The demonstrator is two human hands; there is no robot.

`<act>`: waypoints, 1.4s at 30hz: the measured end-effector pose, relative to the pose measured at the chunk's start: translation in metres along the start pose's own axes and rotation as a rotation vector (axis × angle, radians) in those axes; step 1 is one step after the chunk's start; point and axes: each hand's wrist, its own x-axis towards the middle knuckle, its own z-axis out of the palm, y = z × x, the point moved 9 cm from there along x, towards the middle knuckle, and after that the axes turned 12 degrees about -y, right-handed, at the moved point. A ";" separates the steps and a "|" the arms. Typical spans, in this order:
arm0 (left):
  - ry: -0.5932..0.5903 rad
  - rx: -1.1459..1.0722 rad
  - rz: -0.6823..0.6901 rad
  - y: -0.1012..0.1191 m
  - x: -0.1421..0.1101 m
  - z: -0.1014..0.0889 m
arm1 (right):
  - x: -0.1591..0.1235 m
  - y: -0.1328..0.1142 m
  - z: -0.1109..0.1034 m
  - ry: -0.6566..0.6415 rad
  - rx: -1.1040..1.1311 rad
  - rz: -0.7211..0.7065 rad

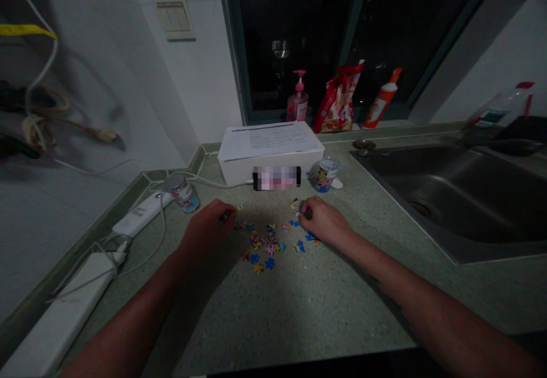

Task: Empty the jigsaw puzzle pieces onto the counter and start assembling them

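Observation:
Small colourful jigsaw puzzle pieces (270,248) lie loosely scattered on the speckled green countertop (273,315), between my two hands. On the left of the pile, my left hand (210,222) rests low over the counter with its fingers curled together; what they grip, if anything, is hidden. My right hand (325,222) is closed in a pinch on the pile's right side, a small white-and-blue puzzle piece (297,214) at its fingertips. Behind the pile stand a printed can (325,175) on the right and a silver-lidded can (184,194) on the left.
A phone (277,178) with a blurred screen leans on a white box (239,167) topped by printed paper (273,139). White power strips (81,287) and cables run along the left. A steel sink (427,195) is at right; a pink pump bottle (298,103) stands by the window.

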 end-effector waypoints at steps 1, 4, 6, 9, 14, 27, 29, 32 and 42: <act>-0.009 -0.001 -0.004 0.002 0.000 0.000 | -0.001 -0.001 0.000 0.001 0.002 -0.009; -0.027 0.001 -0.024 0.005 0.000 0.000 | -0.002 -0.001 0.000 -0.004 0.032 -0.022; -0.029 0.001 -0.028 0.005 0.000 0.000 | -0.003 0.000 0.001 -0.013 0.065 -0.019; -0.023 -0.018 -0.011 0.006 0.000 0.000 | -0.004 0.000 0.001 -0.033 0.092 -0.014; -0.065 -0.052 0.001 0.012 -0.003 0.005 | -0.008 -0.005 -0.006 -0.020 0.093 -0.017; -0.200 -0.342 0.305 0.069 -0.021 0.031 | -0.043 -0.083 0.018 -0.093 0.209 -0.319; -0.222 -0.377 0.321 0.071 -0.022 0.034 | -0.046 -0.090 0.020 -0.105 0.210 -0.348; -0.244 -0.391 0.335 0.073 -0.022 0.038 | -0.049 -0.095 0.022 -0.112 0.205 -0.375; -0.195 -0.096 -0.034 0.024 -0.006 0.021 | -0.035 -0.074 0.009 -0.052 0.163 -0.425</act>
